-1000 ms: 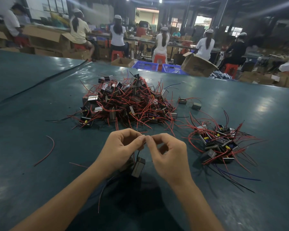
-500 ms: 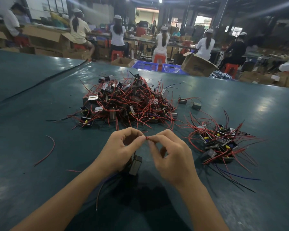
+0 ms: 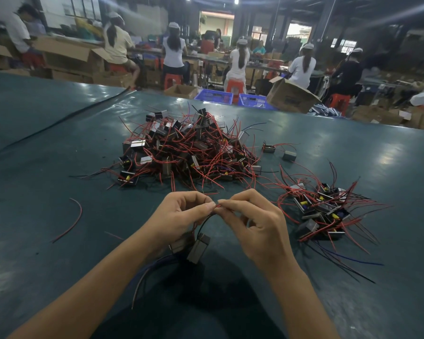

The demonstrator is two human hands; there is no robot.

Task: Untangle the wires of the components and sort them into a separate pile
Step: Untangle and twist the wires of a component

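Red wire (image 3: 217,207), thin and likely bendy, is pinched by both the left hand (image 3: 179,216) and the right hand (image 3: 255,228) above the table (image 3: 59,241). Its small blocky component (image 3: 198,248) hangs below and is probably light. Best held by the wire tips.

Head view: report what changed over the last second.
Little moved. The left hand and right hand keep pinching the red wire ends between them; the component hanging below swayed a little. Nothing was let go. The big pile, the sorted pile and the loose red wire stayed put.
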